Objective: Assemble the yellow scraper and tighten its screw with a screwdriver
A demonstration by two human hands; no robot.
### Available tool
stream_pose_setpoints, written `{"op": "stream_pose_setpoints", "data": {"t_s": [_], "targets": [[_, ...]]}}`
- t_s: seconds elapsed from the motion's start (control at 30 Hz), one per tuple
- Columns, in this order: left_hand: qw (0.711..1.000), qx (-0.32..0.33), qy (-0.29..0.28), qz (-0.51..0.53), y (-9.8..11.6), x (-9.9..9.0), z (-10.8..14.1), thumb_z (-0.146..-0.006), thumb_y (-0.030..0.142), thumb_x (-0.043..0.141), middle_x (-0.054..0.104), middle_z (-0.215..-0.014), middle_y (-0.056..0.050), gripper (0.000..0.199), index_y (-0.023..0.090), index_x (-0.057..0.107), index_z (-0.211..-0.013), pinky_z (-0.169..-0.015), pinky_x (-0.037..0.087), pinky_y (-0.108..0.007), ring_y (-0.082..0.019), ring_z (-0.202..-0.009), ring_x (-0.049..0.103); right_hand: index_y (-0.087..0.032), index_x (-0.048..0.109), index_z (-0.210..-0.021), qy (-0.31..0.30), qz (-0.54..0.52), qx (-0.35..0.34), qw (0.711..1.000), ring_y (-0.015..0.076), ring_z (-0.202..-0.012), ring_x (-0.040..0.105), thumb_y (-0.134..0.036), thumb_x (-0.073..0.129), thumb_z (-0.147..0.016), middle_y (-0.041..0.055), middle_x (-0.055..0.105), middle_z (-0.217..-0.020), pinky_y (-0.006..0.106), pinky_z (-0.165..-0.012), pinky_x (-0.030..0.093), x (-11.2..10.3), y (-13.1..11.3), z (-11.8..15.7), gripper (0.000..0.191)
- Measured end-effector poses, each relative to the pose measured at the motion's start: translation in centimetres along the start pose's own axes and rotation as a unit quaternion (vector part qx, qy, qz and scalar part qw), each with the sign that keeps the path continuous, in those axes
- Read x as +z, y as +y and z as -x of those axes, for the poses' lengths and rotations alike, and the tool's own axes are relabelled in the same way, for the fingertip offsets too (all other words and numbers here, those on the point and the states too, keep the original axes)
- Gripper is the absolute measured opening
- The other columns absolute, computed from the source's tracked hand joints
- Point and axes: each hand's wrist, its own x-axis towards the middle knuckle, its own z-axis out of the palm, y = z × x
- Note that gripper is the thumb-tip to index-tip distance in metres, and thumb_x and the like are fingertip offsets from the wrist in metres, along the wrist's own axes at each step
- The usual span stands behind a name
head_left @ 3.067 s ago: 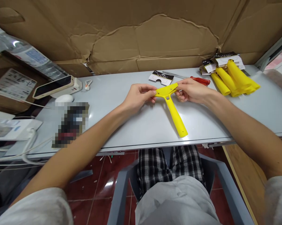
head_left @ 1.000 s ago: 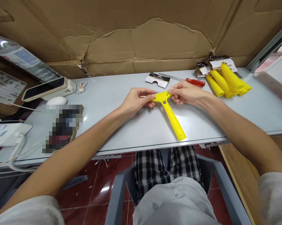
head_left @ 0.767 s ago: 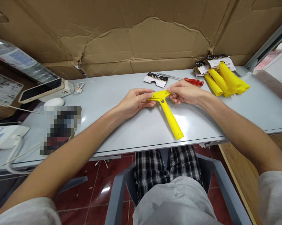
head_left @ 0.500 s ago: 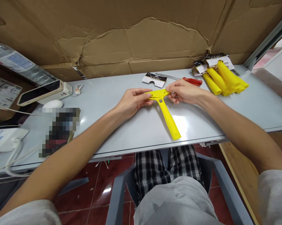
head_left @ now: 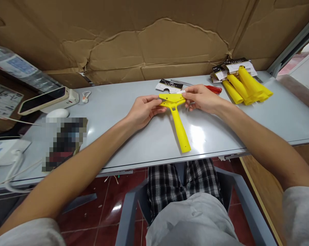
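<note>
A yellow T-shaped scraper handle points toward me over the desk, its wide head away from me. A separate yellow plate sits raised on that head, with a gap between the two. My left hand pinches the left end of the head between thumb and fingers. My right hand grips the right end, where a small whitish piece shows beside the fingertips. Just behind the hands lie a black and white card and a red-handled screwdriver, partly hidden by my right hand.
Several yellow handles with cards lie at the back right of the desk. At the left are a phone, a white mouse, cables and a plastic bottle. Cardboard stands behind.
The yellow plate has lifted and tilted away from the handle's head, opening a gap. The handle's lower end has swung slightly left. A whitish piece now shows near my right fingertips.
</note>
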Motion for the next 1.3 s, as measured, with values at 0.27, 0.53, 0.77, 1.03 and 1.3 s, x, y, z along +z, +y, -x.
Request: {"op": "stream_pose_setpoints", "data": {"t_s": [0.27, 0.53, 0.77, 1.03, 1.3], "targets": [[0.999, 0.024, 0.031, -0.025, 0.3, 0.3, 0.2, -0.089, 0.006, 0.077, 0.084, -0.094, -0.014, 0.008, 0.006, 0.083, -0.094, -0.075, 0.070, -0.024, -0.013, -0.070, 0.079, -0.022, 0.067, -0.104, 0.110, -0.067, -0.031, 0.991, 0.0116, -0.067, 0.064, -0.013, 0.066, -0.104, 0.0014, 0.064, -0.085, 0.021, -0.052, 0.051, -1.5, -0.4, -0.9, 0.009], [0.998, 0.030, 0.026, -0.038, 0.6, 0.4, 0.6, -0.086, 0.003, 0.076, 0.081, -0.093, -0.009, 0.028, 0.013, 0.083, -0.110, -0.078, 0.072, -0.028, -0.014, -0.069, 0.079, -0.021, 0.065, -0.101, 0.099, -0.090, -0.039, 0.990, 0.0121, -0.066, 0.064, -0.008, 0.059, -0.100, -0.0005, 0.058, -0.078, 0.021, -0.054, 0.054, -1.0, -0.1, -1.0, 0.015], [0.996, 0.049, 0.045, -0.052, 0.8, 1.0, 0.9, -0.087, 0.002, 0.066, 0.079, -0.086, -0.007, 0.023, 0.010, 0.082, -0.101, -0.077, 0.072, -0.030, -0.014, -0.065, 0.078, -0.019, 0.067, -0.094, 0.056, -0.044, -0.044, 0.997, 0.0167, -0.080, 0.073, -0.028, 0.078, -0.103, 0.0084, 0.071, -0.097, 0.026, -0.062, 0.067, 0.8, 0.3, -0.5, 0.016], [0.994, 0.067, 0.038, -0.077, 0.9, 1.1, 1.4, -0.092, 0.005, 0.069, 0.082, -0.093, -0.008, 0.017, 0.012, 0.082, -0.100, -0.081, 0.071, -0.032, -0.014, -0.068, 0.079, -0.017, 0.077, -0.107, 0.018, -0.052, -0.054, 0.997, 0.0174, -0.082, 0.078, -0.008, 0.087, -0.090, 0.0083, 0.080, -0.102, 0.030, -0.075, 0.074, 0.6, 0.9, -0.3, 0.022], [0.997, 0.040, 0.013, -0.068, 1.0, 1.2, 1.7, -0.089, 0.007, 0.078, 0.080, -0.089, -0.009, 0.019, 0.011, 0.079, -0.108, -0.081, 0.071, -0.034, -0.016, -0.069, 0.079, -0.019, 0.075, -0.097, 0.048, -0.025, -0.078, 0.996, 0.0142, -0.072, 0.074, -0.010, 0.092, -0.088, 0.0062, 0.078, -0.095, 0.026, -0.067, 0.070, 0.6, 0.8, -0.3, 0.021]]}}
